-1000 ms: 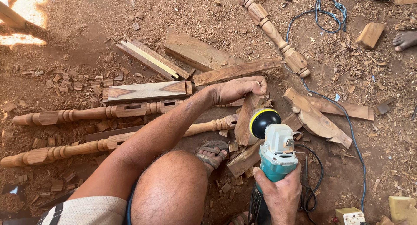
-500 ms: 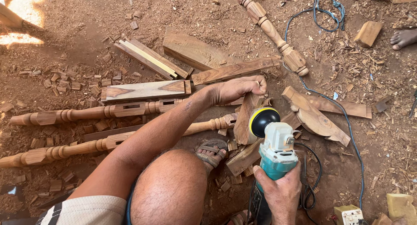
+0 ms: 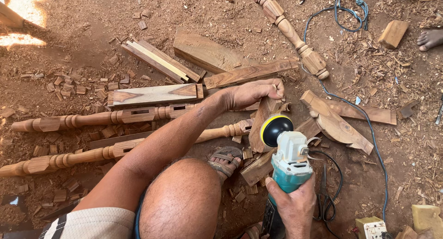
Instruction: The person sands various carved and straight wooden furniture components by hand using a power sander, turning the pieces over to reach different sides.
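My left hand (image 3: 255, 92) grips the top of a small carved wood piece (image 3: 259, 128) that stands upright on the dirt floor. My right hand (image 3: 294, 206) holds a teal and grey angle grinder (image 3: 288, 163) by its body. Its round black sanding disc with a yellow rim (image 3: 275, 129) rests against the right side of the wood piece. My bare knee (image 3: 182, 202) and my sandalled foot (image 3: 224, 159) sit just left of the tool.
Two turned wooden legs (image 3: 92, 120) (image 3: 83, 156) lie at left, another (image 3: 288, 31) at top. Flat boards (image 3: 154, 95), a curved offcut (image 3: 341, 128), wood chips and shavings cover the floor. A blue cable (image 3: 369, 128) runs right. Another person's bare foot (image 3: 430, 37) shows at top right.
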